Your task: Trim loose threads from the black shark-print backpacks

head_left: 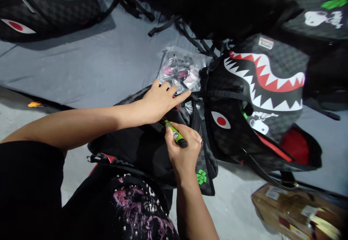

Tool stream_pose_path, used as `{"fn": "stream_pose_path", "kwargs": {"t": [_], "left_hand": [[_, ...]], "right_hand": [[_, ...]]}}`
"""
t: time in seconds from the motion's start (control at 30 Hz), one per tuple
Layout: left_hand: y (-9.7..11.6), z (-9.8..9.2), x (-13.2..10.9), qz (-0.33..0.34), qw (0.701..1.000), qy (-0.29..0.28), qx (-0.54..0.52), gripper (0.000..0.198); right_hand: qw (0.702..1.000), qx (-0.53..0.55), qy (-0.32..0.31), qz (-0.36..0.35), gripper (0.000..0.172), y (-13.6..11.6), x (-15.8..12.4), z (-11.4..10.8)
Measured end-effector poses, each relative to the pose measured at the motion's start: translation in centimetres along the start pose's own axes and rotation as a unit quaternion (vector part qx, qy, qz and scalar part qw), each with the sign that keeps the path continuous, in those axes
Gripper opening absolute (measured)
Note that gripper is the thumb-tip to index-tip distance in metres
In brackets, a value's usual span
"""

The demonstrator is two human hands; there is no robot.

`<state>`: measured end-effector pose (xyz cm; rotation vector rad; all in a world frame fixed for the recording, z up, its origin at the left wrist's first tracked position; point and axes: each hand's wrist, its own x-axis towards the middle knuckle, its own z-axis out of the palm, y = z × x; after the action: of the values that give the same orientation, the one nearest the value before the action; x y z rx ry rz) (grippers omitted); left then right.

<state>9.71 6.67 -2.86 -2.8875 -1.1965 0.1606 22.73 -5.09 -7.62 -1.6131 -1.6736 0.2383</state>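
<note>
A black checkered backpack lies in front of me on a grey surface. My left hand rests flat on its top edge, fingers stretched out toward the right. My right hand is closed around a green and black marker-like tool, its tip pointing under my left palm at the bag. A green patch shows on the bag's side.
A shark-mouth backpack lies just right, with red lining open. A clear plastic packet with pink contents sits behind my left hand. More black backpacks crowd the far edge. A cardboard box sits at bottom right.
</note>
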Motion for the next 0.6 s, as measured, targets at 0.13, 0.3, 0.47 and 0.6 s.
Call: {"fn": "stream_pose_path", "kwargs": {"t": [0.13,0.3,0.47,0.6], "left_hand": [[0.1,0.0,-0.2,-0.003,1.0,0.007,0.003,0.076],[0.1,0.0,-0.1,-0.003,1.0,0.003,0.008,0.079],[-0.8,-1.5,-1.0,0.013,0.998,-0.059,0.005,0.111],[-1.9,-3.8,-4.2,-0.083,0.986,-0.142,-0.023,0.133]], "right_hand": [[1.0,0.01,0.002,0.008,0.016,0.1,-0.1,0.2],[0.999,0.03,0.001,0.017,0.016,0.1,-0.1,0.1],[1.0,0.026,-0.003,0.015,0.016,-0.1,0.0,-0.7],[0.999,0.03,-0.009,0.003,0.014,-1.5,-0.5,-0.9]]}}
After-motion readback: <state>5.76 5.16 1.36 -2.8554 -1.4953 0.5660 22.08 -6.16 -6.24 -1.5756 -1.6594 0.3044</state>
